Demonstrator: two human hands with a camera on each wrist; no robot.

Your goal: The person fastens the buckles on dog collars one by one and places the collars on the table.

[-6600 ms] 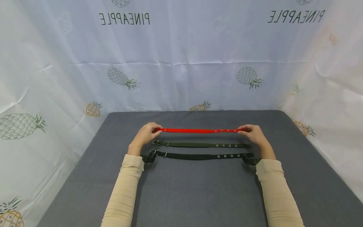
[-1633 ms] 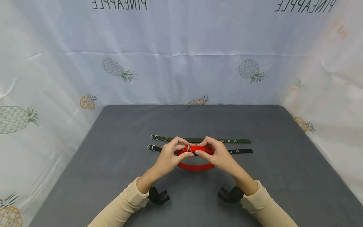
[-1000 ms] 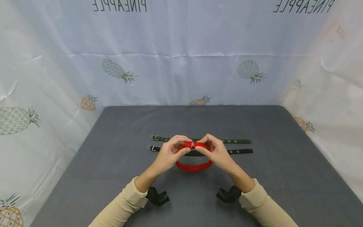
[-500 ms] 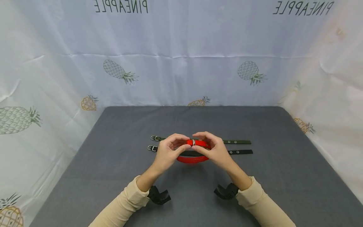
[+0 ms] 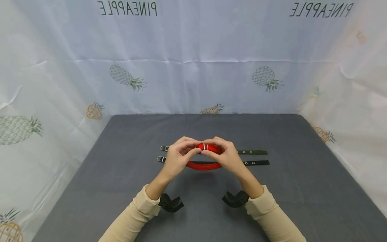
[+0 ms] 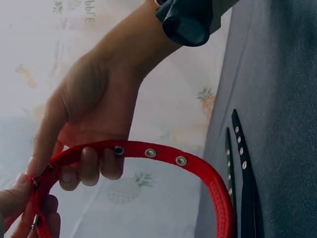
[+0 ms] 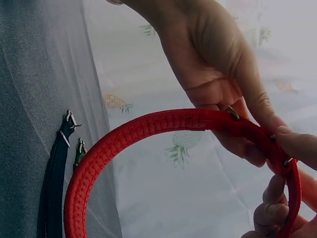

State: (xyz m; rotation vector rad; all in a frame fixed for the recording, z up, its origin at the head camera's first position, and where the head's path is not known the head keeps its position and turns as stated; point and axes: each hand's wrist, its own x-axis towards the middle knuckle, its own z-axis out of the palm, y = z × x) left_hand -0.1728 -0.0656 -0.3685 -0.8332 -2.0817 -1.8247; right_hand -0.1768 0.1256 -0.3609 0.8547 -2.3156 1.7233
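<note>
Red collar [image 5: 204, 166] is now bent into a loop, held up over the middle of the black strap [image 5: 257, 162]; 6.6 s ago it was stretched straight, beyond the black strap on the far side. Hands were well apart at its two ends then; now brought close together above the black strap. Collar pinched by both left hand [image 5: 177, 154] and right hand [image 5: 226, 154], thumbs below, fingers curled over; metal fittings [image 5: 204, 146] seen between the fingertips. Since 0.5 s ago, more of the buckle end of the green strap [image 5: 257, 152] has been covered by the left hand.

Green strap laid just beyond the black strap, roughly parallel, on the grey table [image 5: 193, 131]. Middles of both straps hidden by hands and loop in head view. Black wrist devices [image 5: 171, 203] seen nearer the wearer than the black strap. Printed curtain [image 5: 193, 43] hung well beyond it.

Three eyelets [image 6: 150, 152] on the collar shown in left wrist view, hidden in head view. Ribbed lining [image 7: 106, 148] shown in right wrist view. Whether the buckle is fastened cannot be told.
</note>
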